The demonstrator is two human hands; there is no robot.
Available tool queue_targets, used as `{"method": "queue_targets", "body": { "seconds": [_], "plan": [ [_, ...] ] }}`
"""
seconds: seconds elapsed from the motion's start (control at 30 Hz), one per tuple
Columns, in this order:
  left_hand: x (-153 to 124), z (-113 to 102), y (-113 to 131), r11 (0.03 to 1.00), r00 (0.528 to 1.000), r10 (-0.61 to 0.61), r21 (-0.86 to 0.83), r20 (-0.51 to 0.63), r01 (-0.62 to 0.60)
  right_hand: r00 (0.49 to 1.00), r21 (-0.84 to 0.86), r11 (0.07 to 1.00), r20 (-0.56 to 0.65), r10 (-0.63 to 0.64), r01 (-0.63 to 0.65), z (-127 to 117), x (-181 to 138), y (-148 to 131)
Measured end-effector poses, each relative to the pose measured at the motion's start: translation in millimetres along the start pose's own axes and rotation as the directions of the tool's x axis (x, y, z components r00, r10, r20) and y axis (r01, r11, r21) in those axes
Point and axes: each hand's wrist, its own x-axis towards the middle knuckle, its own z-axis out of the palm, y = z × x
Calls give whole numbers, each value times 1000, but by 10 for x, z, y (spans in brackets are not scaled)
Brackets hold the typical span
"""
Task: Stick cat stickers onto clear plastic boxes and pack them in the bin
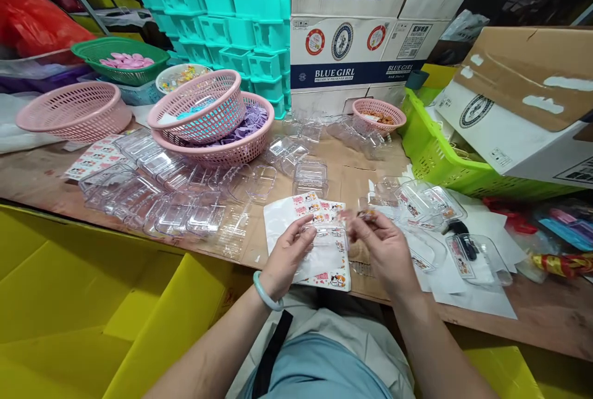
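My left hand [293, 252], with a pale green bangle on the wrist, is over the sticker sheet [337, 280] printed with cartoon cats and pink lettering. Its thumb and forefinger close at the left edge of a clear plastic case [332, 238], which is hard to make out against the sheet. To the right, my right hand [383, 244] is raised with thumb and fingers pinched on a small printed sticker [364, 215], partly blurred. Just beyond the sheet stands a clear plastic box stack [310, 178].
Clear cases [162, 204] spread over the left of the table; stickered cases [428, 204] lie at right on white paper. Pink baskets [213, 151], a lime crate [428, 155], turquoise crates [231, 16] and a beer carton [343, 34] stand behind. Yellow boxes [157, 325] are below the edge.
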Motion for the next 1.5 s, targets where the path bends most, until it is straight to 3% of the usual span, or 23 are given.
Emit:
{"method": "queue_targets", "body": {
  "seconds": [0.1,0.27,0.5,0.7,1.5],
  "plan": [
    [10,-11,-17,999,999,-32,-17,38,33,994,-62,993,34,100,-98,143,-115,-6],
    [-20,-78,32,992,985,-95,-74,143,106,995,-74,992,-21,101,-102,158,-58,-16],
    [-80,-77,-50,983,996,-42,-174,80,55,998,-196,979,30,63,-56,191,-301,-28],
    [-89,-75,-83,980,996,-58,-189,70,70,992,-294,955,-108,-71,36,231,-406,171],
    [-67,-89,-80,981,993,-85,-170,78,97,994,-341,939,-83,-70,37,223,-335,190]
  ]
}}
